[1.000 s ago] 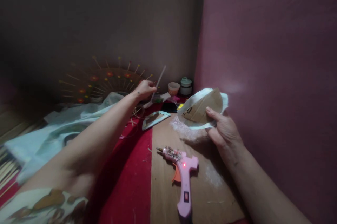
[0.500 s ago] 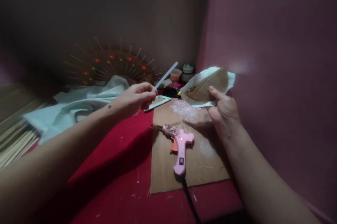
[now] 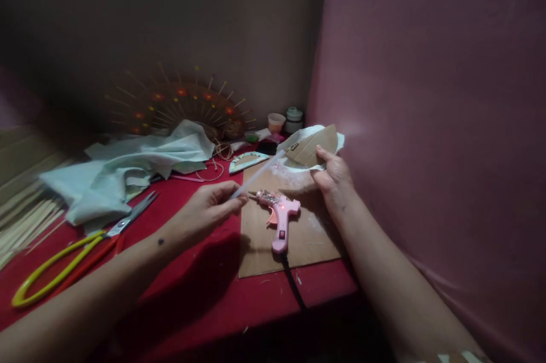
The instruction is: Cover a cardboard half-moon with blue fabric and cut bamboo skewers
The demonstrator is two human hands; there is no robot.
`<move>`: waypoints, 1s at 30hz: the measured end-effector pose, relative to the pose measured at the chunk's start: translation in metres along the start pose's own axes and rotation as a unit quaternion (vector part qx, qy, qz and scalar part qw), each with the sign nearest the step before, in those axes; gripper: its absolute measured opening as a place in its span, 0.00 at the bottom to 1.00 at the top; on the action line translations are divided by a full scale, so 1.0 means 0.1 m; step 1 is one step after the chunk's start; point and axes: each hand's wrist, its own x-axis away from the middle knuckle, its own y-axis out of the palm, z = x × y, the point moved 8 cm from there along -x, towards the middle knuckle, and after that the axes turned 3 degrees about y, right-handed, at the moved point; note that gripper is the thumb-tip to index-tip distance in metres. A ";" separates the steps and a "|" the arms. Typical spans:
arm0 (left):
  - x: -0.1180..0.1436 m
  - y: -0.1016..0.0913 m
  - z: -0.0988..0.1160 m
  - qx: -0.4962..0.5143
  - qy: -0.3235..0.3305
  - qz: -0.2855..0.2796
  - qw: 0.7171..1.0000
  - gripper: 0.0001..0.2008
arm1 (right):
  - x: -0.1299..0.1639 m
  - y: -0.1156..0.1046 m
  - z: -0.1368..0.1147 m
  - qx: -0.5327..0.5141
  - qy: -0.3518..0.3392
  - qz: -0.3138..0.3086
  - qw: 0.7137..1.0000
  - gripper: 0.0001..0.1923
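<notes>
Head view: your left hand (image 3: pixel 207 207) has pulled back from the far clutter and now sits just left of the pink hot-glue gun (image 3: pixel 278 216), fingers pinched on a thin translucent white glue stick (image 3: pixel 257 174) whose tip angles up over the gun's nozzle. Judging by that, the stick is ready to load. Your right hand (image 3: pixel 335 176) stays just behind the gun, clenched on a cardboard wedge wrapped in white fabric (image 3: pixel 311 145). The gun lies untouched on the brown cardboard mat (image 3: pixel 260 249), its red light on. Yellow-handled scissors (image 3: pixel 77 245) lie well left of the gun.
</notes>
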 end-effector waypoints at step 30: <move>-0.03 0.77 0.03 -0.453 0.015 -0.040 0.890 0.22 | 1.12 -0.49 -0.70 -0.005 -0.186 0.019 0.982 0.23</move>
